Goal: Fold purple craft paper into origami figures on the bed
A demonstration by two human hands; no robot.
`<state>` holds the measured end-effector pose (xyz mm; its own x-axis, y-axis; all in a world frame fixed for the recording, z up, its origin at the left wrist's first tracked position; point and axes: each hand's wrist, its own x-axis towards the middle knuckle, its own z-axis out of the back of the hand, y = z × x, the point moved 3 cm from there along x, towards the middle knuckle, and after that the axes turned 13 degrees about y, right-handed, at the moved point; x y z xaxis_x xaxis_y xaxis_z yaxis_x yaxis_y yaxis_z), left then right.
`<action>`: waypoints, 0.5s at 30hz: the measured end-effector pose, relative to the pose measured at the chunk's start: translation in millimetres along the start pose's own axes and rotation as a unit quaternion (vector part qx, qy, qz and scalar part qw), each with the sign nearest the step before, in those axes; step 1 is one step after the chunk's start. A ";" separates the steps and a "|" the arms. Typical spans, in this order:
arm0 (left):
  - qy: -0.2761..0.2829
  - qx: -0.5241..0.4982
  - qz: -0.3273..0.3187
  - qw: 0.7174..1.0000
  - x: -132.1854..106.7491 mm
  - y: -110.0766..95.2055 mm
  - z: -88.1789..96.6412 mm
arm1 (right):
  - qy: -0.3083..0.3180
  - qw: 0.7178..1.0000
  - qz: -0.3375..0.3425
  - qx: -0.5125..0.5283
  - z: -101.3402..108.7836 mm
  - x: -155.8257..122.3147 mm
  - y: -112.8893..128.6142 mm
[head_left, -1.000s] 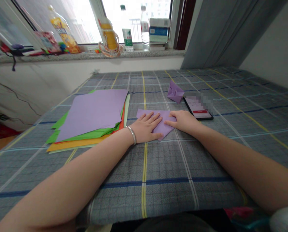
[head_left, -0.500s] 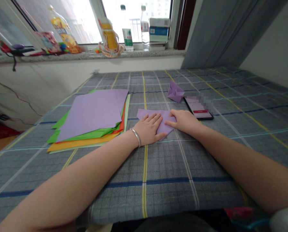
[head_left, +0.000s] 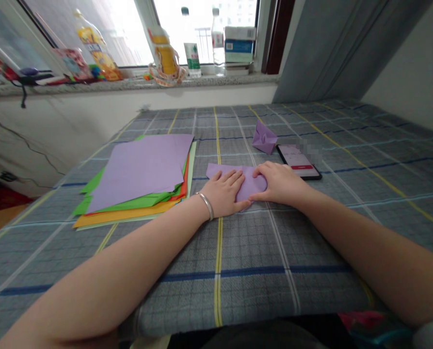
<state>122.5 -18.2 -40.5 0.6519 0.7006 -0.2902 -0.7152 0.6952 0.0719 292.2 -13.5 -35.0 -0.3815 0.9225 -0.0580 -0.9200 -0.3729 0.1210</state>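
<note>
A folded piece of purple paper (head_left: 251, 184) lies on the checked cloth in front of me. My left hand (head_left: 225, 193), with a silver bangle at the wrist, rests flat across its left part, fingers spread. At the right edge, my right hand (head_left: 279, 183) curves its thumb and fingers around the paper, the thumb low by the left thumb and the index finger higher up. Part of the paper is hidden under both hands. Beyond them stands a folded purple paper shape (head_left: 264, 138).
To the left lies a stack of coloured sheets, a purple sheet (head_left: 139, 169) on top. A phone (head_left: 299, 162) sits right of the folded shape. Bottles, a yellow flask (head_left: 164, 55) and boxes (head_left: 239, 46) line the windowsill. The checked cloth (head_left: 252, 295) covers the surface.
My right thumb has moved down and away from the index finger, widening the gap between them over the paper's right side. My left hand stays nearly still.
</note>
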 end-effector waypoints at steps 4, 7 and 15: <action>-0.002 0.002 -0.001 1.000 -0.2 0.8 -0.3 | 0.004 1.000 -0.022 -0.009 3.0 -0.2 -1.3; 0.012 0.001 -0.005 1.000 -0.3 1.4 0.2 | -0.002 0.999 -0.037 -0.006 6.2 -2.1 -2.3; 0.046 -0.011 -0.015 0.999 1.4 5.2 3.4 | -0.020 0.992 -0.093 -0.081 11.3 -3.0 -9.7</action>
<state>120.5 -13.1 -37.3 0.6476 0.6616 -0.3780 -0.7019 0.7110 0.0418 303.2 -11.6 -24.7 -0.2028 0.9789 -0.0243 -0.9778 -0.2038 -0.0492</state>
